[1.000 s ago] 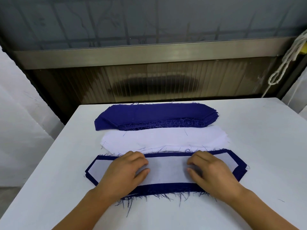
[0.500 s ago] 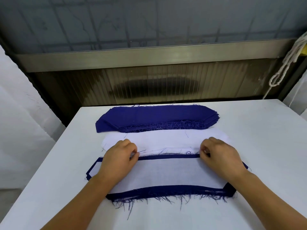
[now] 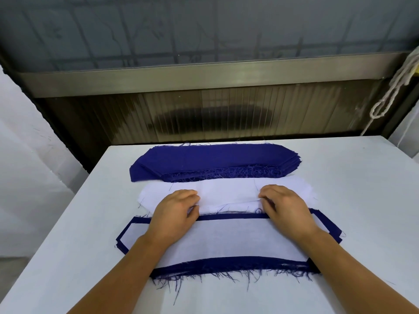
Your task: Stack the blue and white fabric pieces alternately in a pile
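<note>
1. Head view: the white fabric stack [image 3: 226, 193] lies mid-table, between the far blue fabric stack [image 3: 213, 160] and the near alternating pile [image 3: 226, 240].
2. Left hand [image 3: 174, 211] and right hand [image 3: 285, 207] both pinch the white stack's near edge with curled fingers.

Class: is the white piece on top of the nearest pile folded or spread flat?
Spread flat: the white piece lies smooth, blue border showing around it.

Frayed blue stack [image 3: 210, 159] lies farthest; white stack [image 3: 226, 193] just nearer, apparently touching it; alternating pile [image 3: 226, 241] nearest, white-topped.
</note>
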